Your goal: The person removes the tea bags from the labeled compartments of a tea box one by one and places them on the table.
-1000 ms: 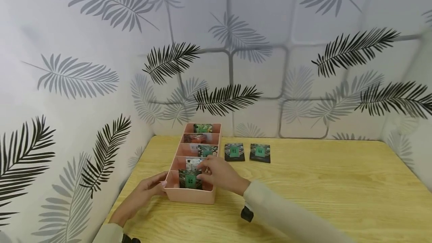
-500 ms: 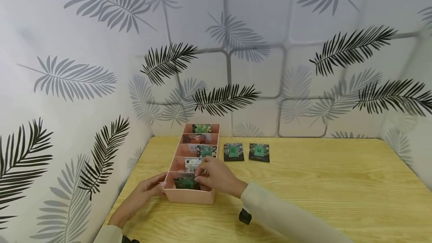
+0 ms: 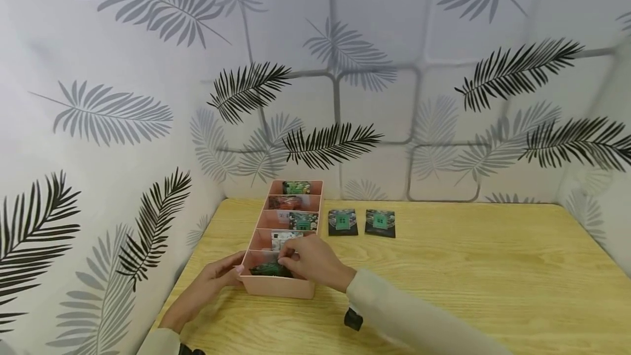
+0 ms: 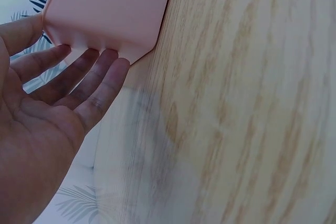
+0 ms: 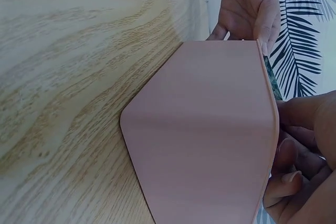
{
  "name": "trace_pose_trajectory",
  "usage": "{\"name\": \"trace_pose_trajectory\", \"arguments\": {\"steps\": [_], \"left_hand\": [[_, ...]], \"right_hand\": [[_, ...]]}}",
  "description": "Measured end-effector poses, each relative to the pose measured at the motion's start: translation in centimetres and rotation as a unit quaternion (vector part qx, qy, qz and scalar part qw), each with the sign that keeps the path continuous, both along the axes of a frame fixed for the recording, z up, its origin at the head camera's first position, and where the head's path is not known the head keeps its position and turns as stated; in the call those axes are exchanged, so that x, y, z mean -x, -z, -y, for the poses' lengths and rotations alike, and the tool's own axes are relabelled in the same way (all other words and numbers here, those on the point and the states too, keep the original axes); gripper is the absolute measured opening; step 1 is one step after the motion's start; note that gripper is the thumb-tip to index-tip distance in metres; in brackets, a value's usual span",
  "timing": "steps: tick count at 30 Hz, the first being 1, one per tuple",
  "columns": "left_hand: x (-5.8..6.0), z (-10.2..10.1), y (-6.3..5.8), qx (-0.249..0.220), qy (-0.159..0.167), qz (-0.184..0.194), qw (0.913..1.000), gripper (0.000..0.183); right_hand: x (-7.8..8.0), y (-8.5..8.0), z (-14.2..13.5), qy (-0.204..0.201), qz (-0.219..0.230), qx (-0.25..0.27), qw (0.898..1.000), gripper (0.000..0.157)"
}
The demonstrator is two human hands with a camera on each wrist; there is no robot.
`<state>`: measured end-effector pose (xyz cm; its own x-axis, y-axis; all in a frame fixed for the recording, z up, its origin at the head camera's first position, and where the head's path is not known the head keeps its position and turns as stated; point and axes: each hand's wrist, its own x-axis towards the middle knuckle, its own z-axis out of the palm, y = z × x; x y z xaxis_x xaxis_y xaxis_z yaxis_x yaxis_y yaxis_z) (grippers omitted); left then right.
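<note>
Presently, the left hand (image 3: 209,284) holds the box (image 3: 278,288) at its near left corner: the thumb lies over the rim, and the other fingers, a little spread, press on the outside. The right hand (image 3: 317,261) reaches over the right side into the nearest compartment (image 3: 252,259), where the sachet (image 3: 268,270) lies low and tilted. Its thumb and first finger come together at the upper edge of this sachet, but I cannot tell whether they really pinch it. The sachet looks light and thin, of glossy film, so probably it bends easily and slips a little; it is better to take it by the upper edge, softly, and not to squeeze the middle. The box seems to be light, rather stiff plastic, which can slide on the table (image 3: 468,273), therefore the corner is a reasonable place to steady it. In the next compartment stands a white sachet (image 3: 282,239). To the right of the box, the first loose sachet (image 3: 343,223) and the second loose sachet (image 3: 380,224) lie side by side, not touching.
</note>
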<state>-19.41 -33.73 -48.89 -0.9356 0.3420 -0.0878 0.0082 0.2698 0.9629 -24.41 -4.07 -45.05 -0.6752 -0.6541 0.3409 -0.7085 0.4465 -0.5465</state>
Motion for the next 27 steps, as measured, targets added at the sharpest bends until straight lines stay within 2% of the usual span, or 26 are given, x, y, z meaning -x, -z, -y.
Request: {"name": "trace_pose_trajectory", "arguments": {"steps": [10,15,20,27], "left_hand": [[-0.1,0.0,-0.1,0.008,0.005,-0.003,0.9999,0.063],[-0.1,-0.2,-0.2,0.015,-0.003,-0.002,0.9999,0.063],[-0.1,-0.3,-0.2,0.013,-0.001,-0.005,0.9999,0.063],[-0.2,-0.2,-0.1,0.017,-0.005,-0.002,0.9998,0.065]], "right_hand": [[0.3,0.2,0.4,-0.017,0.000,-0.019,1.000,0.010],[0.4,0.2,0.2,0.001,-0.014,-0.017,1.000,0.010],[0.6,0.1,-0.5,0.014,-0.013,0.003,1.000,0.011],[0.8,-1.0,-1.5,0.024,-0.014,0.049,0.998,0.010]]}}
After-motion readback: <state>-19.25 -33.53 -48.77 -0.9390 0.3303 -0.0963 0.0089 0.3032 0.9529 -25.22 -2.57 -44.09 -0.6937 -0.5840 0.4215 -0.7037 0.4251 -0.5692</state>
